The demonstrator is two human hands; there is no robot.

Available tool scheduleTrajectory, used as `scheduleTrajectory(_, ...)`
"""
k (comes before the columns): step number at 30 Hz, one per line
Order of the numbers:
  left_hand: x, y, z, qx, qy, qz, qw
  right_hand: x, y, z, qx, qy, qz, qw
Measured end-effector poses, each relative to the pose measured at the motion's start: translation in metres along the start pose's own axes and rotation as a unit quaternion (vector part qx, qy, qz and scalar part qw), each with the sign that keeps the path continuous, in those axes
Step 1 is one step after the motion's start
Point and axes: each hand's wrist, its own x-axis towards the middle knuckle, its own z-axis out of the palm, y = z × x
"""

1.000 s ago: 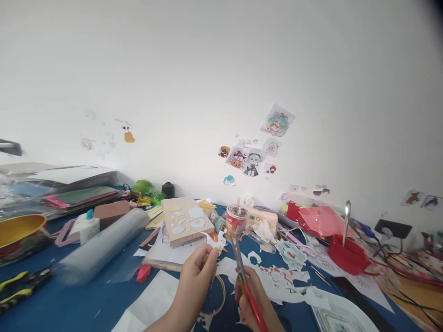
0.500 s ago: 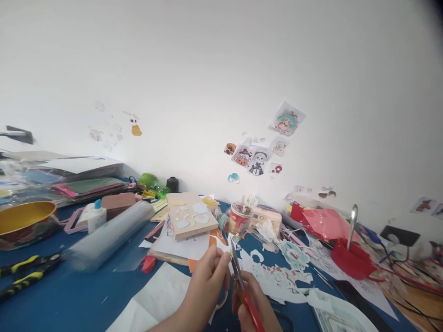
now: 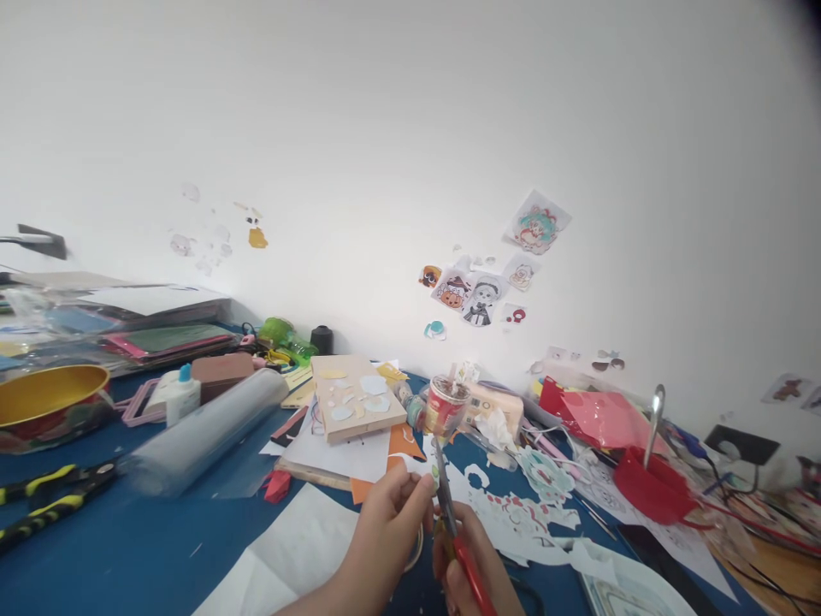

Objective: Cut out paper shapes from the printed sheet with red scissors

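At the bottom middle, my left hand [image 3: 391,522] is closed, with thumb and fingers pinching a small piece of paper [image 3: 435,470] that has a green mark on it. My right hand [image 3: 478,556] grips scissors [image 3: 445,496] with red handles. Their blades point up and away, close beside the paper. I cannot tell whether the blades touch it. Beyond the hands, a block [image 3: 352,425] carrying several pale cut-out shapes lies on white sheets. A crumpled white sheet [image 3: 301,539] lies left of my left wrist.
Cut paper scraps [image 3: 513,509] spread to the right, near a white tray [image 3: 660,590] and a red container [image 3: 654,483]. A red cup [image 3: 445,406] stands behind the hands. To the left are a clear plastic roll [image 3: 205,436], a glue bottle [image 3: 183,398] and black-yellow pliers [image 3: 57,492].
Both hands and the scissors have moved slightly right. More of the small paper piece shows above my left fingertips. The background has shifted a little with the camera.
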Motion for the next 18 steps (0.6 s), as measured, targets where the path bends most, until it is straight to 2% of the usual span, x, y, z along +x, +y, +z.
scheduleTrajectory(7,-0.0027,0.0006,0.0003,-0.007,-0.010,-0.004,1.000,-0.0006,0.0028,-0.0009,0.011,0.003,-0.001,1.000)
scheduleTrajectory(12,-0.0057,0.0028,-0.0002,-0.006,-0.018,0.019,1.000,-0.0016,0.0024,-0.0004,-0.008,0.020,-0.013,1.000)
scheduleTrajectory(18,-0.0057,0.0006,0.0003,0.030,-0.010,0.021,0.999,-0.0023,-0.0034,0.0011,0.007,0.001,-0.007,1.000)
